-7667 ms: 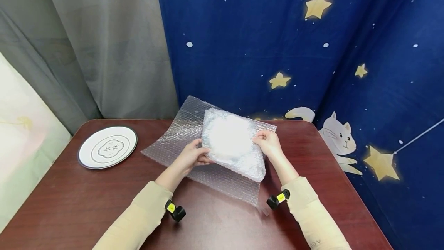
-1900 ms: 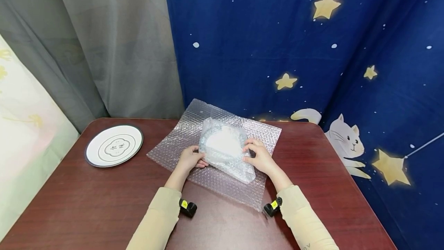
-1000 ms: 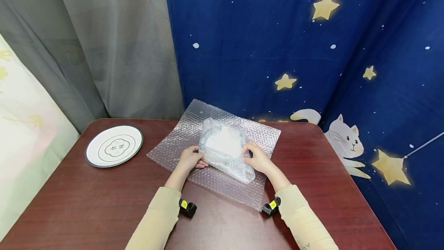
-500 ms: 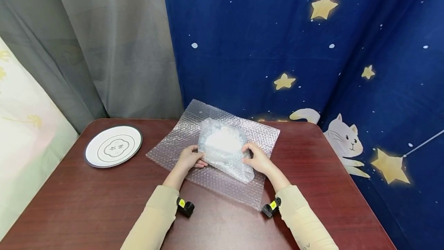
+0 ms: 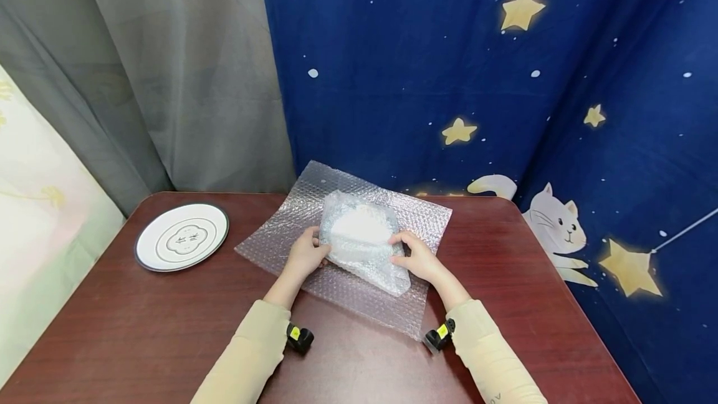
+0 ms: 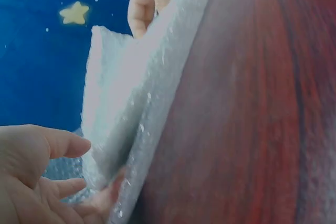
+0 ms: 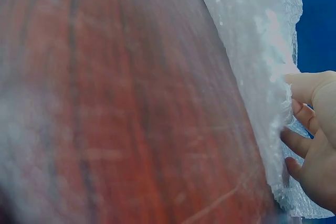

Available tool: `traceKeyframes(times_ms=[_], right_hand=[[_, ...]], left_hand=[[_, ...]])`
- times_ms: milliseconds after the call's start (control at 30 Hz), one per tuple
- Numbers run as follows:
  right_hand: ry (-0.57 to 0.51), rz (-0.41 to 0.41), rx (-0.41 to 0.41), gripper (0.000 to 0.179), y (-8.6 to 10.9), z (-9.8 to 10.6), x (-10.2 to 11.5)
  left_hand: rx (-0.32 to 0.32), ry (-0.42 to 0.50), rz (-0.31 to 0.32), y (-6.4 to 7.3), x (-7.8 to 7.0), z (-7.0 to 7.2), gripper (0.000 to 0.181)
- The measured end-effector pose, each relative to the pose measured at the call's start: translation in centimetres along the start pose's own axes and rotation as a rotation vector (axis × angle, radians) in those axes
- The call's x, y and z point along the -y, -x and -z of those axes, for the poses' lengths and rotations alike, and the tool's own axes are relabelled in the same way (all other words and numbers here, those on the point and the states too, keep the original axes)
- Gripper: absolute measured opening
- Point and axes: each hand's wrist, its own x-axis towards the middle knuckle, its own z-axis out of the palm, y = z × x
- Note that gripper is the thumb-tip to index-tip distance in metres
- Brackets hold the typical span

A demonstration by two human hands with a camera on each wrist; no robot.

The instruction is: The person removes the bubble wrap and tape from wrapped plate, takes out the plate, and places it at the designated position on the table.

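A bubble-wrap bundle (image 5: 367,260) with a bright white, rounded thing inside lies on a larger bubble wrap sheet (image 5: 314,189). Glare hides the exact kind of the thing within. My left hand (image 5: 304,255) is at the bundle's left edge, its fingers loosely spread; in the left wrist view one finger reaches beneath the wrap's lip. At the opposite edge, my right hand (image 5: 419,259) has its bent fingers and thumb round the wrap. The right wrist view shows those fingers (image 7: 298,142) touching the layered edge.
A white plate (image 5: 151,248) with a dark rim and a printed centre lies at the table's back left. The dark red wooden table (image 5: 140,329) ends before a grey curtain (image 5: 213,111) and a blue star-patterned curtain (image 5: 392,80).
From being held raised, the bundle has come down onto the sheet. Just now my left fingers have loosened and shifted up along the left edge. The right hand stays nearly in place.
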Motion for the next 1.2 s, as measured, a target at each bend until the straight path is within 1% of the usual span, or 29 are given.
traceKeyframes(times_ms=[67, 167, 300, 400, 533, 667, 767, 867, 1000, 1200], right_hand=[[0.005, 0.023, 0.000, 0.030, 0.0, 0.0, -0.1], [0.001, 0.030, 0.002, 0.029, 0.0, 0.0, -0.3], [-0.001, 0.019, 0.005, 0.029, -0.1, 0.0, -0.6], [-0.003, 0.019, 0.004, 0.029, -0.2, -0.1, -0.7], [-0.007, 0.023, -0.002, 0.029, -0.2, -0.1, -0.8], [-0.004, 0.027, -0.007, 0.029, -0.1, -0.1, -0.8], [-0.001, 0.030, -0.009, 0.029, 0.0, -0.1, -0.8], [-0.004, 0.026, -0.011, 0.029, 0.0, -0.1, -0.7], [-0.013, 0.017, -0.008, 0.030, 0.0, -0.1, -0.6], [-0.005, 0.024, -0.010, 0.029, 0.0, -0.1, -0.8]], left_hand=[[-0.011, -0.104, -0.037, 0.2, -0.4, 0.0, 0.054], [-0.026, -0.201, -0.087, 0.3, -0.8, 0.0, 0.052], [-0.013, -0.226, -0.128, 0.5, -1.3, -0.3, 0.052], [0.013, -0.242, -0.157, 0.6, -1.5, -0.5, 0.053], [0.055, -0.276, -0.196, 0.6, -1.6, -0.7, 0.060], [0.086, -0.308, -0.212, 0.7, -1.6, -0.8, 0.066], [0.075, -0.313, -0.231, 0.7, -1.6, -0.9, 0.061], [0.037, -0.303, -0.276, 0.7, -1.4, -0.9, 0.050], [-0.008, -0.258, -0.320, 0.6, -1.1, -1.0, 0.039], [-0.065, -0.201, -0.364, 0.4, -0.8, -0.9, 0.032]])
